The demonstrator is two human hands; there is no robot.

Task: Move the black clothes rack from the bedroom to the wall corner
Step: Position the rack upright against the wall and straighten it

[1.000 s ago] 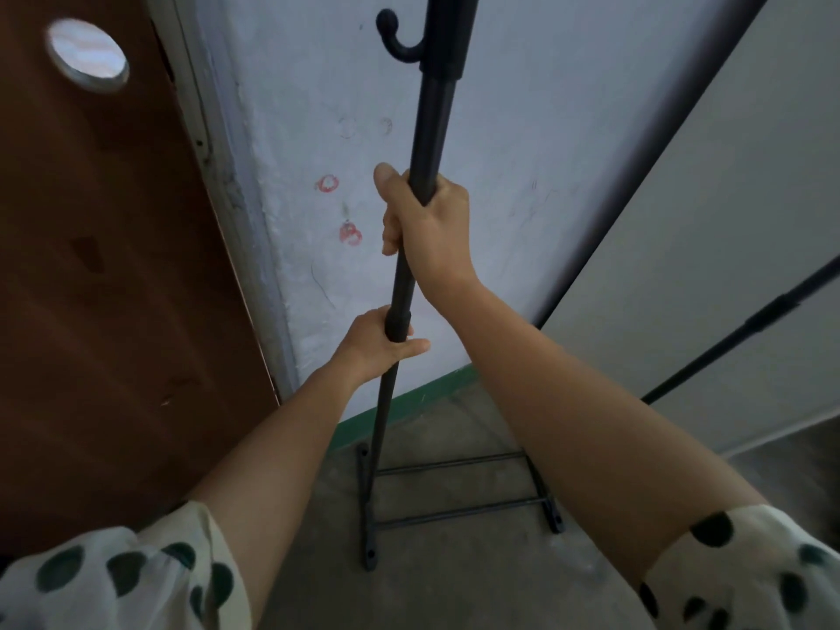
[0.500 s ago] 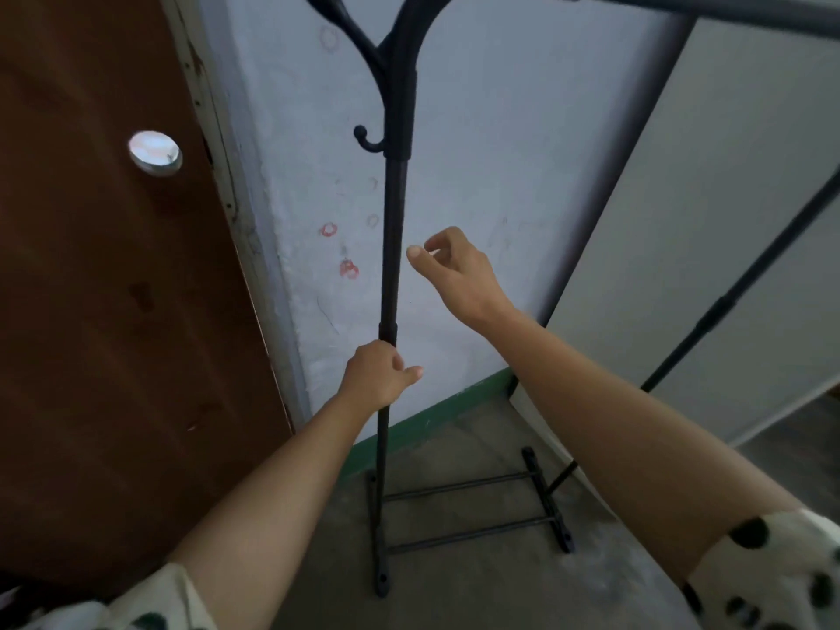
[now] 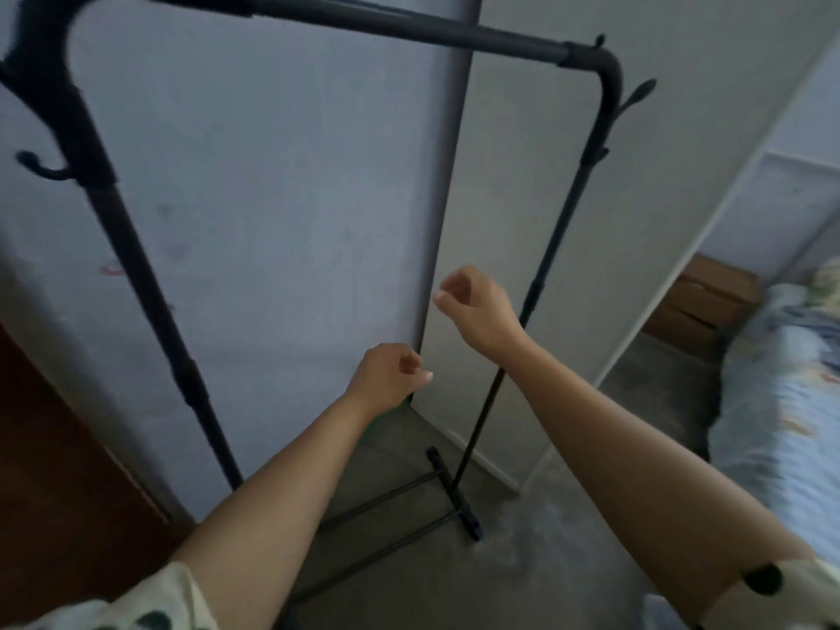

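The black clothes rack (image 3: 409,31) stands on the floor against the pale wall corner (image 3: 447,229), with its top bar across the upper view and its two posts at left and right. Its base bars rest on the grey floor. My left hand (image 3: 386,379) hovers between the posts, fingers loosely curled and empty. Higher and a little to the right, my right hand (image 3: 477,306) is also loosely curled and holds nothing, just left of the right post. Neither hand touches the rack.
A brown wooden door (image 3: 54,493) is at the lower left. A white panel (image 3: 591,220) leans behind the rack's right post. A bed with blue patterned bedding (image 3: 791,402) and cardboard boxes (image 3: 709,302) lie to the right.
My left hand has let go of the left post, and both hands have drawn away to the right. The view has swung right and up, showing the whole rack.
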